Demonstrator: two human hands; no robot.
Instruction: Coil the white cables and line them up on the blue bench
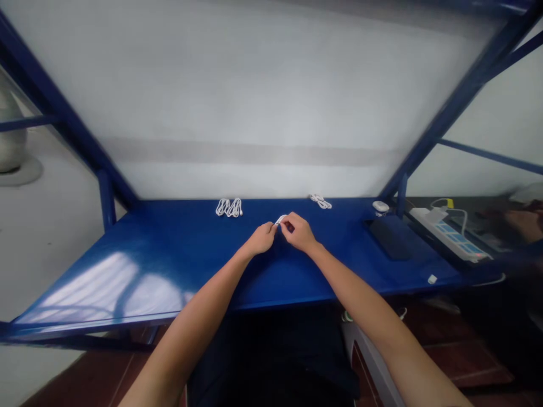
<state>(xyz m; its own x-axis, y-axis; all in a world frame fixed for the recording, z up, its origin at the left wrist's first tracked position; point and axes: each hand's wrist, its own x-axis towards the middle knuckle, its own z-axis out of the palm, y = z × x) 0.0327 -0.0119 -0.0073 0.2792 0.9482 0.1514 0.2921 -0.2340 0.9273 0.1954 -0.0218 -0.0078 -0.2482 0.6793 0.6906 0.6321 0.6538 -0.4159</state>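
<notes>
Over the middle of the blue table (190, 249), my left hand (261, 238) and my right hand (299, 232) meet at a small bundle of white cable (280, 219). The fingers of my left hand are closed on its lower end. My right hand pinches at the same bundle from the other side, and a thin dark strand shows between the hands. Much of the bundle is covered by my fingers. Behind my hands, coiled white cables (229, 207) lie to the left and another coiled white cable (320, 201) lies to the right.
At the right sit a dark phone or tablet (388, 239), a white oval case (380, 206) and a small white piece (432, 279). A power strip (456, 240) with a plugged-in charger stands beyond the table's right edge. Blue frame posts (107, 198) rise at both sides.
</notes>
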